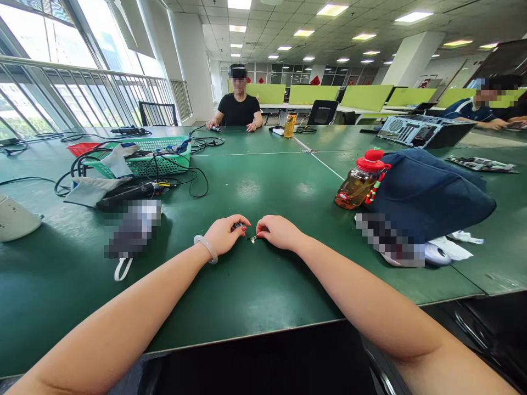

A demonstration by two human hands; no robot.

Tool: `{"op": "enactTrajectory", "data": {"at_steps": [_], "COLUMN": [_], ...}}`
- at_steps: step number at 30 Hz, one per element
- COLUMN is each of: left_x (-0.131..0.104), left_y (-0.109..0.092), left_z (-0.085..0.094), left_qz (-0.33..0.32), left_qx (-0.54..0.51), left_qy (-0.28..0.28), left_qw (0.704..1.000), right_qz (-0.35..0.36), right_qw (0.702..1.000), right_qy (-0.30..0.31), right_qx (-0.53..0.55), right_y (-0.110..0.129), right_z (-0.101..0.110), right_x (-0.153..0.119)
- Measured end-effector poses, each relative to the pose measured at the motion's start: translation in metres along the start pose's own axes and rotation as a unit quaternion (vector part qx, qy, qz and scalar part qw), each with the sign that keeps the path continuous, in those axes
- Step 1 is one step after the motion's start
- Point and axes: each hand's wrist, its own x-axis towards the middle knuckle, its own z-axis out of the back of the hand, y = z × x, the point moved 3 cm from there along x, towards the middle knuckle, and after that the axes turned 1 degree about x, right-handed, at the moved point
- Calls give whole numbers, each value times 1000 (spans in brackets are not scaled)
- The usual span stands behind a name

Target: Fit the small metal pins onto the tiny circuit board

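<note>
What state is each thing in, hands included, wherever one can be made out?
Left hand, fingers curled around a small dark object
Right hand, pinching a small silvery piece
Red-lidded bottle, closed, amber liquid inside
Green basket, holding gloves and cables
Navy bag, slumped on the table
Far amber bottle, upright
Ceiling lights, on

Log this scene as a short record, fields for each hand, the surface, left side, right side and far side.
Left hand: fingers around a small dark object
Right hand: pinching a small shiny piece
Surface: green table
Left side: green basket
Right side: red-lidded bottle beside navy bag
Far side: person in black
</note>
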Motion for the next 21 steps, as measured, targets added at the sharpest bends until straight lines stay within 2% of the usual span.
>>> {"op": "enactTrajectory", "data": {"at_steps": [9, 16, 21], "left_x": [2, 2, 2], "left_y": [0, 4, 4], "left_z": [-3, 0, -4], "left_qz": [-12, 29, 8], "left_qx": [7, 40, -42], "left_qy": [17, -3, 9], "left_qw": [1000, 999, 999], "right_qz": [4, 45, 76], "right_qw": [1000, 992, 988], "right_qy": [-13, -116, -129], "right_qx": [-19, 33, 33], "right_y": [2, 22, 33], "right_z": [-3, 11, 9], "right_x": [-2, -9, -13]}}
